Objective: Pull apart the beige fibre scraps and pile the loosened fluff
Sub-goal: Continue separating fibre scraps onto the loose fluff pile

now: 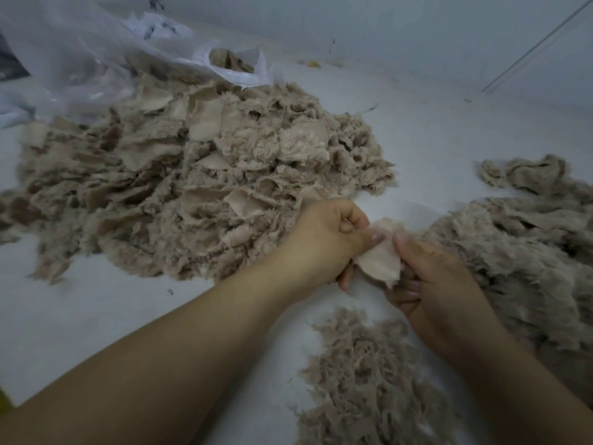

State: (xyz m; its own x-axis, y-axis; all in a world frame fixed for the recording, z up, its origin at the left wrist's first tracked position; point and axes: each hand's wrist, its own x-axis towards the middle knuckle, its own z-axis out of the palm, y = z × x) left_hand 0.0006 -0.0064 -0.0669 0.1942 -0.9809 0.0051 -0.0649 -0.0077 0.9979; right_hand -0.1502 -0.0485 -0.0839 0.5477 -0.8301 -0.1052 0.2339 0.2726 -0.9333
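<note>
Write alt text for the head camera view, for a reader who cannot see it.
Two bare hands hold one beige fibre scrap between them, the left hand and right hand each pinching an edge. A large heap of scraps lies behind on the white surface, with loosened fluff below the hands and a plastic bag at the far left.
</note>
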